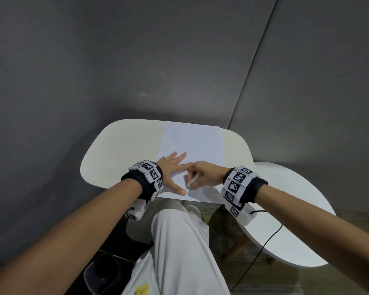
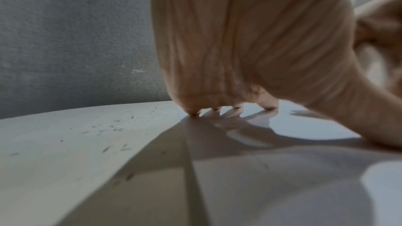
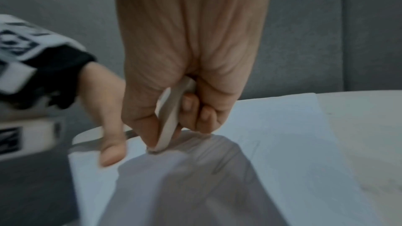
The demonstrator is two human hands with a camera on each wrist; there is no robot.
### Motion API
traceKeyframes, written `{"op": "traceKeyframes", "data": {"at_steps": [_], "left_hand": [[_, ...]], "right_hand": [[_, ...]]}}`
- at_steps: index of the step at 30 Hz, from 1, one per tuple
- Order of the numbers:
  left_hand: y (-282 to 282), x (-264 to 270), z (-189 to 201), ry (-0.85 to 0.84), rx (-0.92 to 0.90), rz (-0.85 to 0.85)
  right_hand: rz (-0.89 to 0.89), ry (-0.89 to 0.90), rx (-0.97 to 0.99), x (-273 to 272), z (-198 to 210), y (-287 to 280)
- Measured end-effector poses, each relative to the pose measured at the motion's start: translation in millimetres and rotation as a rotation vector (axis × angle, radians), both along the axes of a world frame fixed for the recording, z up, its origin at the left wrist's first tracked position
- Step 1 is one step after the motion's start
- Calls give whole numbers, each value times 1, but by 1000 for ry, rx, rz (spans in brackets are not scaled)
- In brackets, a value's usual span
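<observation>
The left grip lies flat on the sheet of paper, fingers straight and spread, thumb angled toward the near edge. It holds nothing and only presses the sheet down. The right grip is curled round a flat white eraser, pinching it between thumb and fingers, with the remaining fingers tucked toward the palm. In the right wrist view the eraser's lower tip touches the paper just beside the left thumb, and that tip looks darkened. The paper lies on the white worktop, its far edge at the worktop's far rim and its near edge at the near rim. Small dark specks are scattered on the worktop just left of the sheet. A second round white table stands to the right, with a black cable running across it
</observation>
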State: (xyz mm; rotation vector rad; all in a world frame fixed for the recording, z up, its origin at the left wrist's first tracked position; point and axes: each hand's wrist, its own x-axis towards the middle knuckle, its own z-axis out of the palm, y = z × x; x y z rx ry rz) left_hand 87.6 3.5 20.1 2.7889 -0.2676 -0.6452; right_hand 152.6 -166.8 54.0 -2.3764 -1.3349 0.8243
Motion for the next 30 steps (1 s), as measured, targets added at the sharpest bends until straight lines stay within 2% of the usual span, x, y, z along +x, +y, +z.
{"op": "traceKeyframes", "data": {"at_steps": [4, 8, 11, 12, 15, 17, 19, 23, 27, 28, 30], "left_hand": [[-1, -1, -1, 5, 16, 20], [-1, 0, 2, 10, 15, 20], [-3, -1, 3, 21, 43, 31], [-3, -1, 3, 28, 45, 33], [-3, 1, 6, 27, 32, 29], [-7, 0, 6, 14, 23, 62], [-13, -2, 4, -26, 11, 126], [-16, 0, 1, -56, -18, 171], [-18, 1, 0, -60, -47, 218], [-22, 1, -1, -72, -57, 246], [-30, 2, -1, -98, -70, 316]], "right_hand": [[-150, -101, 128, 10, 2, 2], [-40, 14, -13, 8, 1, -3], [-165, -89, 150, 16, 0, -5], [-172, -96, 151, 16, 0, -5], [-37, 2, -21, 8, 3, -7], [-16, 57, -55, 10, 5, -8], [-33, 8, 5, 15, 3, -6], [-183, -119, 185, 18, -3, -6], [-24, 7, -136, 19, 4, -8], [-34, 10, -145, 19, 5, -9], [-118, -25, -2, 22, 2, -11]]}}
